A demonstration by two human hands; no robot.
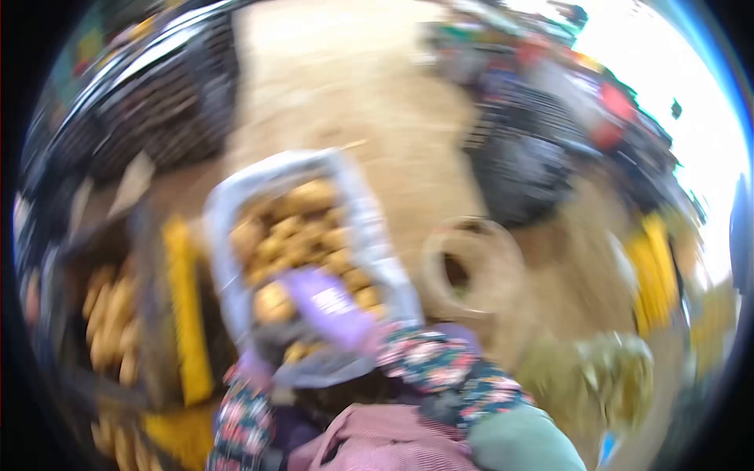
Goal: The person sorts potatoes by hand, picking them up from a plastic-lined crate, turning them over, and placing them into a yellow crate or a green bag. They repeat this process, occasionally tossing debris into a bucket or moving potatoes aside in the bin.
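Spreading over the top and centre of the frame, the bare brown earth floor (353, 78) carries stacked black plastic crates (157, 110) at upper left and more at right. Left of centre on it sits the open white woven plastic sack (224, 212), filled nearly to its mouth with yellow-brown potatoes (298, 228). A yellow-rimmed crate (184, 306) of more potatoes stands just beside it at left, and a round tan basket (471, 267) lies near it at right. The right hand (330, 306), in a purple glove, lies across the sack's near lip and touches the potatoes. Its fingers look stretched and together, though the blur hides any grip. The left hand (253, 367), also gloved, is at the lower-left rim, and I cannot tell how its fingers are set. Loaded like this, the sack is likely heavy, with soft, sagging walls and slick fabric. Bunched rim cloth at two opposite sides looks the surest hold, since the firm potatoes would roll out if it tips.
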